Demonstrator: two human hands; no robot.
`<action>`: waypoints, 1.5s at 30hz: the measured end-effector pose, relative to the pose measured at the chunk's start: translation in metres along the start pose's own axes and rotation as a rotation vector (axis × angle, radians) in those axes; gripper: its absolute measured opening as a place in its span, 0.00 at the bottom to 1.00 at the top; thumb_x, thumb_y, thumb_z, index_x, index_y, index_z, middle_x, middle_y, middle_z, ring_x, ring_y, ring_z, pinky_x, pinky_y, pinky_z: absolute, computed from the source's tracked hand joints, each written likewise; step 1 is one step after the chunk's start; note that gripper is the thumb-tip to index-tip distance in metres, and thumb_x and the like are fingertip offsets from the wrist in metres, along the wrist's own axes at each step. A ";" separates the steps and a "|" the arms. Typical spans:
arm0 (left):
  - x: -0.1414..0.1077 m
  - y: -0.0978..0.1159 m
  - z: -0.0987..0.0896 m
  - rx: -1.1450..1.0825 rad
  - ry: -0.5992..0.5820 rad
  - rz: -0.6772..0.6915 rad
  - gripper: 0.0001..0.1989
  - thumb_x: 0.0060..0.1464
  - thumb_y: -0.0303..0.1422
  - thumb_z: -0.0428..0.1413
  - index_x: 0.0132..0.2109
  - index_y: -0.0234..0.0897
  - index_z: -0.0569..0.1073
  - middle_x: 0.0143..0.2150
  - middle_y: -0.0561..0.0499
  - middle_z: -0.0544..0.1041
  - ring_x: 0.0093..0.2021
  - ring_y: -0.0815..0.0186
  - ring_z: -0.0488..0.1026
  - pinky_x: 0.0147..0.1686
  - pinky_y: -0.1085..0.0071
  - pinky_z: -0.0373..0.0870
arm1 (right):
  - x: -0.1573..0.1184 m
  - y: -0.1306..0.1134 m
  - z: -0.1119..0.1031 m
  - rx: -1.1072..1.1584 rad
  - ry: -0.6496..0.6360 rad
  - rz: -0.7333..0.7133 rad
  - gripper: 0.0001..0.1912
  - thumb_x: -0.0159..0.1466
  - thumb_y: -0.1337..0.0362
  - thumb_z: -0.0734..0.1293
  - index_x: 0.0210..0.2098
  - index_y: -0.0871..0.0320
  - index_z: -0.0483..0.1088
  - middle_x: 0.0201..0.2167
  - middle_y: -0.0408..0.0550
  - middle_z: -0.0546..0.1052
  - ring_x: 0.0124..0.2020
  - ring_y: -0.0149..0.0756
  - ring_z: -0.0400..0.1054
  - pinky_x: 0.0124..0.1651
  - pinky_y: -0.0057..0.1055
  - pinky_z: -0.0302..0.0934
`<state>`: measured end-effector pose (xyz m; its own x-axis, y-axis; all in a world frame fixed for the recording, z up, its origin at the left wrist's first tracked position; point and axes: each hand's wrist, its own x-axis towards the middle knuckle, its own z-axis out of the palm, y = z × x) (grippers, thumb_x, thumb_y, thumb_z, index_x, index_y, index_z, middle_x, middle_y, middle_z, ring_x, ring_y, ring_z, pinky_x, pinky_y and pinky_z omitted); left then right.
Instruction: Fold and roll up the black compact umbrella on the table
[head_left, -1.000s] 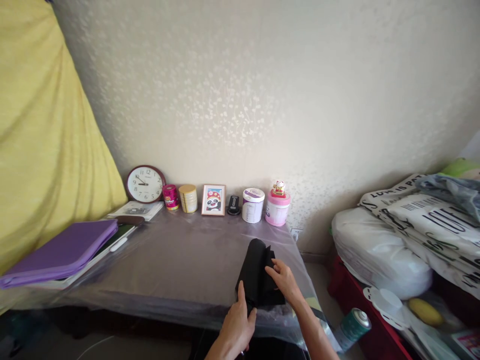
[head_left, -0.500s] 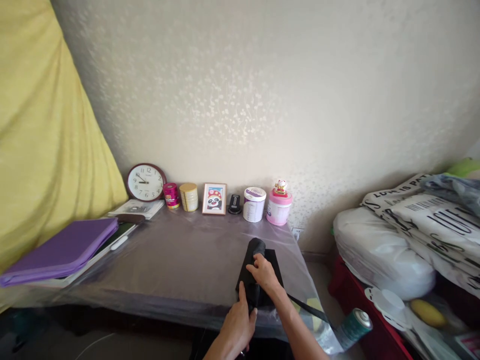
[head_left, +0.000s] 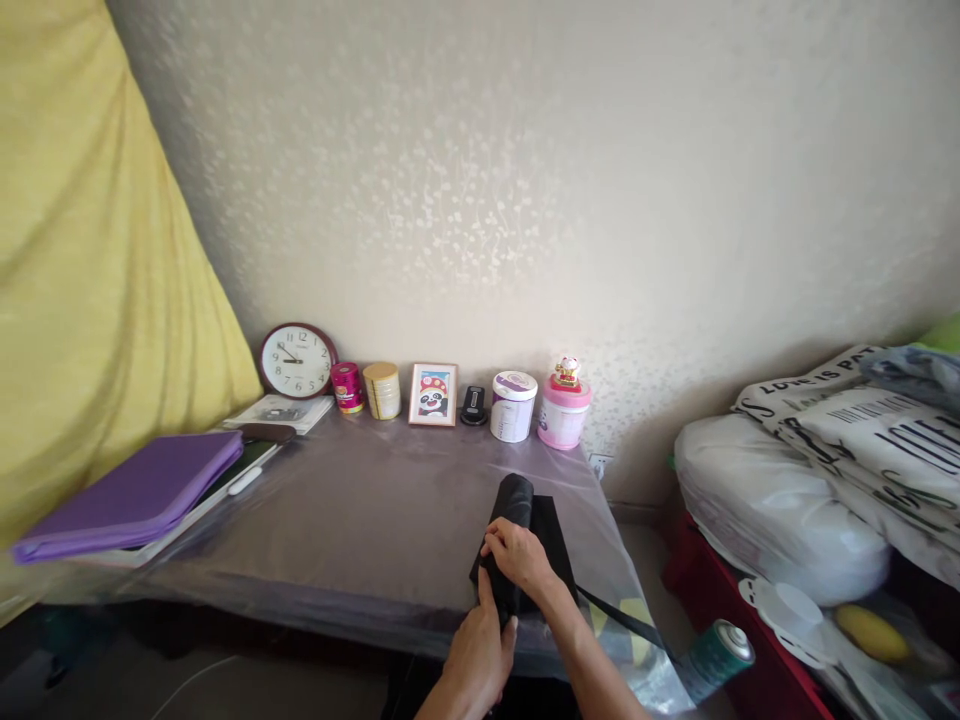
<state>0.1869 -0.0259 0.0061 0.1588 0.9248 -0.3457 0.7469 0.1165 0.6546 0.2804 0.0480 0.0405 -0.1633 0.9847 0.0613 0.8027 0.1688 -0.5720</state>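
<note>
A rolled black bundle point(head_left: 516, 495), apparently fabric, lies on the right part of the table, with its far end pointing toward the wall. Under its right side spreads a flat black piece point(head_left: 553, 540), and a black strap point(head_left: 619, 612) trails to the table's right edge. My left hand point(head_left: 480, 645) grips the near end, its index finger stretched along the left side and thumb on the right. Across the middle of the roll lies my right hand point(head_left: 519, 556), fingers curled over the top and left side. My fingers partly hide the roll.
Along the wall stand a clock point(head_left: 298, 361), tins, a panda picture point(head_left: 433, 394) and lidded tubs point(head_left: 564, 412). Purple folders point(head_left: 139, 490) lie at the left. Right of the table are a green spray can point(head_left: 716, 655) and a red box point(head_left: 694, 575) beside stacked bags.
My right hand has slid nearer to me and to the left along the roll, its fingers now over the left side. My left hand keeps its grip. The view has shifted slightly.
</note>
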 end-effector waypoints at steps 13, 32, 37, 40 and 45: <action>-0.002 0.001 -0.001 0.136 0.071 0.093 0.34 0.56 0.32 0.42 0.63 0.34 0.32 0.40 0.42 0.74 0.41 0.59 0.72 0.37 0.69 0.62 | -0.010 0.006 -0.007 0.141 0.019 -0.182 0.15 0.63 0.62 0.52 0.37 0.54 0.69 0.32 0.43 0.77 0.34 0.30 0.70 0.37 0.24 0.60; 0.005 0.001 -0.006 0.118 -0.037 -0.016 0.35 0.55 0.32 0.42 0.62 0.34 0.28 0.43 0.42 0.74 0.43 0.57 0.70 0.40 0.67 0.62 | 0.080 0.060 0.002 -0.075 0.159 -0.276 0.15 0.62 0.63 0.55 0.35 0.54 0.73 0.43 0.44 0.74 0.53 0.36 0.58 0.58 0.41 0.40; 0.005 0.000 -0.006 0.102 -0.025 0.007 0.35 0.56 0.33 0.42 0.62 0.33 0.27 0.42 0.42 0.74 0.42 0.58 0.71 0.40 0.66 0.63 | 0.089 0.072 -0.013 0.015 0.316 -0.001 0.15 0.61 0.61 0.56 0.39 0.56 0.71 0.43 0.48 0.73 0.47 0.35 0.64 0.53 0.32 0.50; 0.005 -0.004 -0.001 0.081 0.026 0.044 0.34 0.56 0.33 0.42 0.63 0.33 0.30 0.41 0.42 0.74 0.42 0.59 0.71 0.40 0.68 0.62 | 0.068 0.090 -0.027 0.036 0.404 0.146 0.19 0.62 0.59 0.51 0.40 0.59 0.69 0.41 0.54 0.74 0.44 0.39 0.66 0.48 0.34 0.55; 0.003 -0.009 0.004 0.037 0.084 0.061 0.33 0.57 0.35 0.42 0.63 0.32 0.33 0.41 0.43 0.74 0.40 0.63 0.71 0.39 0.72 0.62 | 0.015 0.118 -0.037 0.322 0.344 0.301 0.21 0.60 0.54 0.51 0.35 0.59 0.69 0.34 0.52 0.76 0.36 0.37 0.70 0.36 0.29 0.61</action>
<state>0.1831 -0.0259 -0.0035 0.1513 0.9571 -0.2469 0.7610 0.0466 0.6471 0.3944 0.0844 0.0043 0.2865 0.9539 0.0893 0.5601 -0.0912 -0.8234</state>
